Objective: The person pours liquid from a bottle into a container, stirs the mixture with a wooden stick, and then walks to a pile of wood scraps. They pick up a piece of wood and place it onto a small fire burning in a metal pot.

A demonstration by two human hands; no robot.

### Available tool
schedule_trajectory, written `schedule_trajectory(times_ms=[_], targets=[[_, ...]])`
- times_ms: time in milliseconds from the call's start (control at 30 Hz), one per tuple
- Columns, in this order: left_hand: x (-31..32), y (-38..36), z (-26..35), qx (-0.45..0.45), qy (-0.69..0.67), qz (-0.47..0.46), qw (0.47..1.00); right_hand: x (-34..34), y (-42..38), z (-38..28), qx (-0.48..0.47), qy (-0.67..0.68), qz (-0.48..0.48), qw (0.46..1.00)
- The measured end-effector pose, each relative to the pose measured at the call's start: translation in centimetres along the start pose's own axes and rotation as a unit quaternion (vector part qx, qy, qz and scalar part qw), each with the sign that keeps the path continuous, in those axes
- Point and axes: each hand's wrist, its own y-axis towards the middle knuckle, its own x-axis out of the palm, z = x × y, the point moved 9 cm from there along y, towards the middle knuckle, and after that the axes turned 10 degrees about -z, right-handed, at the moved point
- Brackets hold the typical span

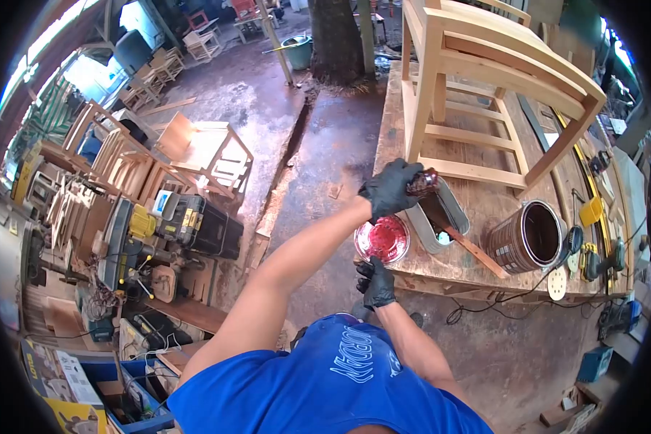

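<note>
red tub is sitting just ahead of the right hand's curled fingers, their grip unclear, while the farther left hand is gripping something dark red.

Toward 2 o'clock from the view's centre, the gloved left hand grips a dark red, wet-looking item at the rim of an oblong tray. The right hand, also gloved, holds a round, red-coated container by its 6 o'clock edge. A flat wooden stick slants from the tray onto the tabletop — pointing to 4 o'clock — near an open can at 3 o'clock. An unpainted wooden chair stands at 1 to 2 o'clock.
</note>
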Motion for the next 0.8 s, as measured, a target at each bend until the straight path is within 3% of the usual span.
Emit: schedule_trajectory(times_ms=[133,200,233,300,367,467,533,667,733,800], targets=[[0.7,-1.7,-3.5,0.035,-0.13,0.087,0.987,-0.4,-4.2,-0.9,-0.04,-0.018,0.065,0.997],[1.0,-2.4,-5.1,0.009,-0.312,0.064,0.948,-0.4,-6.9,-3.7,-0.167,-0.127,0.068,0.975],[0.3,-2.1,-4.7,0.065,-0.317,0.065,0.944,-0.5,-8.0,-4.4,-0.196,-0.151,0.054,0.967],[-0.3,-2.9,-4.3,-0.02,-0.429,0.053,0.902,-0.5,-11.0,-6.4,-0.231,-0.226,0.059,0.945],[-0.4,-3.5,-5.4,-0.028,-0.452,0.069,0.889,0.6,-16.5,-10.2,-0.225,-0.326,0.091,0.914],[-1.7,-4.9,-5.0,-0.036,-0.511,0.101,0.853,1.4,-25.1,-15.7,-0.319,-0.279,0.091,0.901],[-2.4,-5.7,-3.8,-0.04,-0.511,0.105,0.852,1.4,-31.2,-19.6,-0.314,-0.293,0.086,0.899],[-1.5,-7.3,-2.5,-0.058,-0.523,0.116,0.842,1.1,-42.7,-30.4,-0.411,-0.357,0.195,0.815],[-0.7,-7.8,-1.7,-0.072,-0.545,0.131,0.825,0.6,-45.6,-36.3,-0.423,-0.508,0.262,0.702],[-0.1,-7.8,0.0,-0.067,-0.55,0.137,0.821,2.3,-45.9,-40.8,-0.469,-0.689,0.28,0.476]])
